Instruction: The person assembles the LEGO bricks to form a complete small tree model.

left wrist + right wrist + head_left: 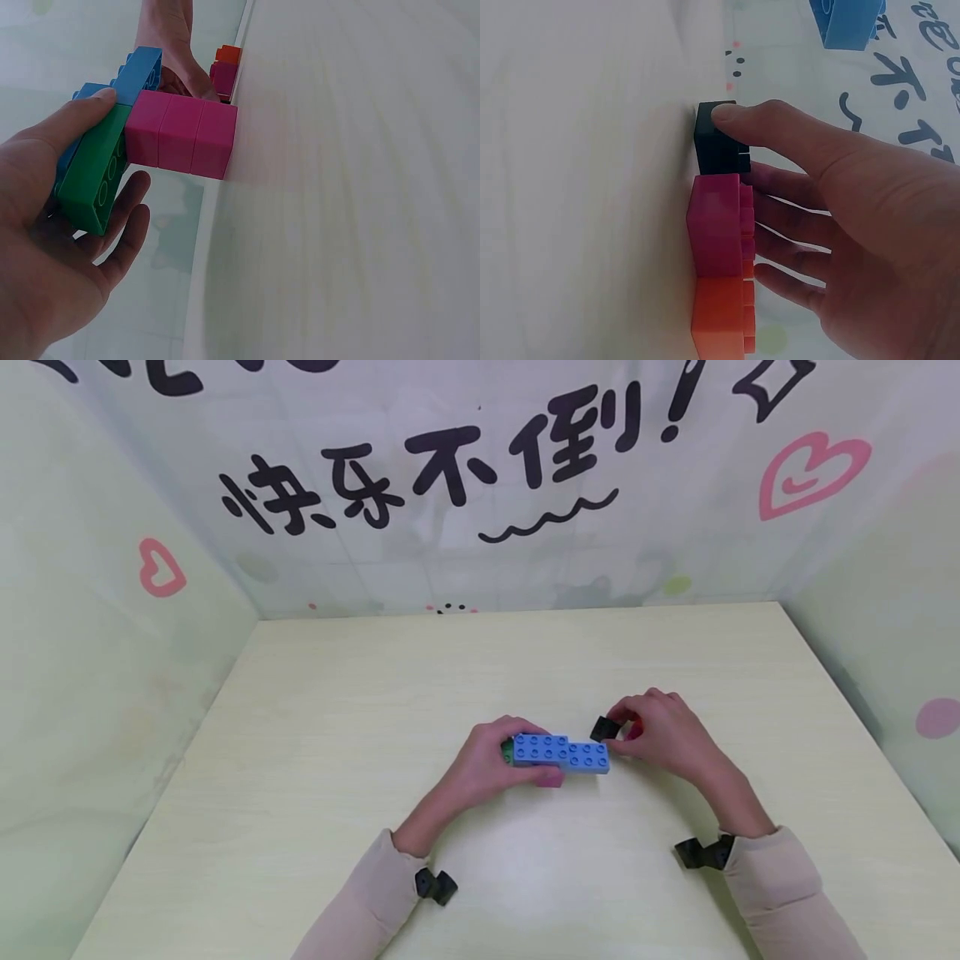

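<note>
My left hand (483, 764) holds a built piece of toy building bricks, its thumb along the near side. Blue bricks (540, 748) form the top of that piece, with a green brick (94, 169) below them. Three pink bricks (180, 135) stacked together stick out of its underside, in the left wrist view. To the right, my right hand (667, 735) pinches a black brick (718, 139) that stands on the table, the thumb on its face and fingers behind. Beside it, a magenta brick (716, 225) and an orange brick (721, 315) stand in line, partly behind the fingers.
The pale wooden table (337, 710) spreads around both hands. A printed cloth (420, 560) with writing and hearts hangs behind the table and along both sides. Black camera mounts (437, 887) sit on both wrists.
</note>
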{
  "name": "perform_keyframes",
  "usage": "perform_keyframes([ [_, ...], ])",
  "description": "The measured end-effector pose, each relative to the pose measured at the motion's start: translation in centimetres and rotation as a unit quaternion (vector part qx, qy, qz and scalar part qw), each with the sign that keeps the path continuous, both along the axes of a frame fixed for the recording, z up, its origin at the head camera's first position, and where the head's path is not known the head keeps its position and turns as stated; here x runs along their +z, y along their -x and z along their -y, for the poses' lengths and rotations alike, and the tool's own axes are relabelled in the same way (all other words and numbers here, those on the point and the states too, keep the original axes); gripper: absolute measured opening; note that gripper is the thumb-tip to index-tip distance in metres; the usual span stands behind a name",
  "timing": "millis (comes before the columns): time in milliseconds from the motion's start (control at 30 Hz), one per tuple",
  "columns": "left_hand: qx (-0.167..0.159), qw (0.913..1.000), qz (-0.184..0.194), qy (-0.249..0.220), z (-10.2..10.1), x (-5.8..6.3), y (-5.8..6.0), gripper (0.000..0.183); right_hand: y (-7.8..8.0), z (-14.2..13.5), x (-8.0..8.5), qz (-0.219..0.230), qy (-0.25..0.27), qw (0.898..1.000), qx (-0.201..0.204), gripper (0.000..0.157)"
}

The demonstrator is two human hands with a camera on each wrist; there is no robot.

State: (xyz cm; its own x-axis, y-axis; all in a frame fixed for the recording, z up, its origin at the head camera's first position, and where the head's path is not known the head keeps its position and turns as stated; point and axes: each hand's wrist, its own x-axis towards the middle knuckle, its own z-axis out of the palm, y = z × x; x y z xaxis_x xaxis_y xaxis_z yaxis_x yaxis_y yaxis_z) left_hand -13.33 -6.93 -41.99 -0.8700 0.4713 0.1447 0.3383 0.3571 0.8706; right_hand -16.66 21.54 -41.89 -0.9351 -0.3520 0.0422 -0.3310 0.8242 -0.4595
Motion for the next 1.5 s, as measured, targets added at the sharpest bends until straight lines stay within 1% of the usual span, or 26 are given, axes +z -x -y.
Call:
perform_keyframes([
  [200,0.002,1.0,0.004,0.006,-0.1,0.1,-0.1,0.046,-0.4,-0.1,0.9,-0.002,0.029,0.999,-0.013,0.039],
  [267,0.003,1.0,0.005,0.007,-0.1,0.1,-0.1,0.046,-0.8,-0.1,1.5,-0.01,0.048,0.999,-0.013,0.038],
  [333,0.005,0.9999,0.005,0.009,-0.1,0.1,-0.1,0.046,-1.1,-0.2,2.2,-0.024,0.073,0.997,-0.004,0.037],
  [433,0.005,1.0,-0.001,0.008,-0.1,0.1,-0.2,0.045,-1.6,-0.2,3.2,-0.048,0.108,0.993,0.018,0.035],
  [533,0.005,0.9999,-0.009,0.005,0.0,0.1,-0.2,0.045,-2.0,-0.2,4.0,-0.059,0.136,0.988,0.044,0.037],
  [667,0.004,0.9999,-0.013,0.002,0.0,0.0,-0.2,0.045,-2.5,0.1,4.6,-0.048,0.17,0.98,0.09,0.04],
  [767,0.003,0.9999,-0.012,0.001,0.0,0.0,-0.2,0.044,-2.8,0.3,4.9,-0.035,0.185,0.975,0.121,0.04],
  [833,0.001,0.9999,-0.011,-0.002,0.0,0.0,-0.2,0.044,-3.0,0.5,5.1,-0.028,0.187,0.973,0.13,0.039],
  [1067,-0.001,0.9999,-0.015,-0.006,0.0,-0.2,-0.1,0.044,-3.3,0.8,5.4,-0.001,0.176,0.975,0.134,0.039],
  [1500,-0.001,0.9999,-0.01,-0.007,0.0,-0.2,-0.1,0.044,-3.1,1.2,4.9,0.005,0.168,0.973,0.156,0.036],
])
